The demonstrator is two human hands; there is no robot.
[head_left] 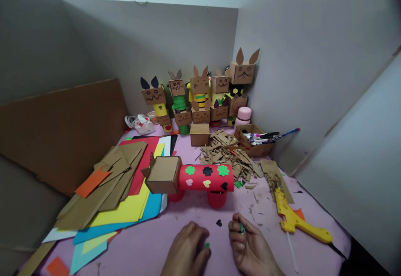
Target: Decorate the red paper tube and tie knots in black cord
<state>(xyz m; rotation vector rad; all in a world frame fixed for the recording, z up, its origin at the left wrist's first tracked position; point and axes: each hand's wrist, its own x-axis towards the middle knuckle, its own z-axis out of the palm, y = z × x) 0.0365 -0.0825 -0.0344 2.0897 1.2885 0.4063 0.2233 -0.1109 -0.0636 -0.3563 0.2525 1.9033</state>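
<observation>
A cardboard figure (205, 178) lies on its side ahead of my hands, with a box head with pointed ears and a red tube body on red cup-like legs. Green and black flowers and pink, yellow and black hearts decorate the tube. My left hand (188, 251) is curled palm down, a small green piece of paper (207, 245) at its thumb tip. Palm up, my right hand (252, 244) has its fingers folded around small green and whitish bits (242, 228), whose shape is hard to make out. Between my hands and the figure lies a black paper heart (219, 223).
At right lies a yellow glue gun (297, 221) on a cardboard strip. Coloured sheets (128, 209) and cardboard pieces (109, 175) are stacked left. Behind are cardboard scraps (232, 154), a box of pens (255, 142), a pink bottle (243, 115) and several box-headed figures (199, 84).
</observation>
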